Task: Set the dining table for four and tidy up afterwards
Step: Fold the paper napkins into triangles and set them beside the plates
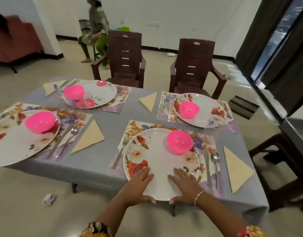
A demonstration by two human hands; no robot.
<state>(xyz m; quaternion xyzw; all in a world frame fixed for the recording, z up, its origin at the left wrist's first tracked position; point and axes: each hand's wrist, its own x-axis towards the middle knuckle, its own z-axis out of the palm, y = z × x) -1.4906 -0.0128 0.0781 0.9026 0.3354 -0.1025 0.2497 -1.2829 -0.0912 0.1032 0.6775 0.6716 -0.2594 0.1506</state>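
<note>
Work on laying four places looks nearly done, tidying left, we judge, while our left hand (140, 183) and right hand (186, 183) clamp the plate (157, 158) by its near rim, bowl (180, 142) just beyond the right hand.

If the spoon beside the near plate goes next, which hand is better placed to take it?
Right. The spoon lies right of the plate, near the right hand; the left hand would have to cross over. Both hold the plate's rim.
</note>
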